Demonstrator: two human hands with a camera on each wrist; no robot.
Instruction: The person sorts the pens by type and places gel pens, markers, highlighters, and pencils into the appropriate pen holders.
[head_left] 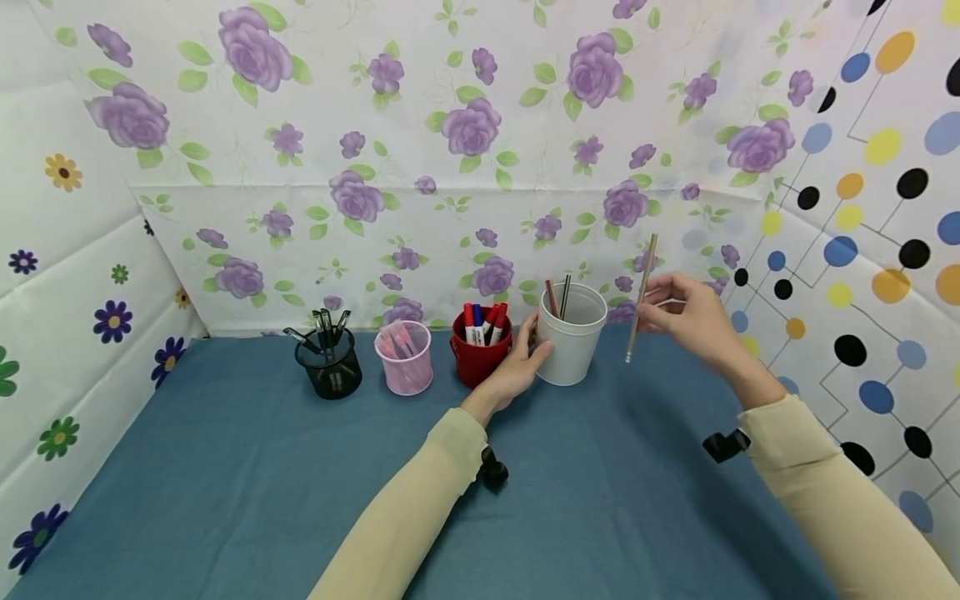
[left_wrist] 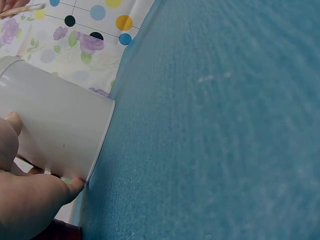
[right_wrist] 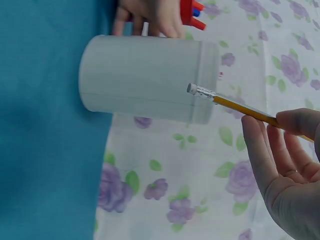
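A white bucket (head_left: 572, 350) stands upright on the blue cloth, and two pencils (head_left: 558, 298) lean out of its top at the left. My left hand (head_left: 513, 367) holds the bucket by its left side, thumb toward the front and fingers toward the back. To the right of the bucket, my right hand (head_left: 682, 317) pinches a yellow pencil (right_wrist: 240, 106) between thumb and fingers. That pencil is nearly vertical above the cloth, its eraser end (head_left: 627, 358) down. In the right wrist view the eraser end overlaps the bucket's rim.
Left of the bucket stand a red bucket (head_left: 480, 363) with red and blue markers, a pink mesh cup (head_left: 408, 377) with pink items and a black mesh cup (head_left: 335, 382) with black-handled items. A flowered sheet (head_left: 420, 150) hangs close behind; a dotted one (head_left: 885, 250) hangs at right.
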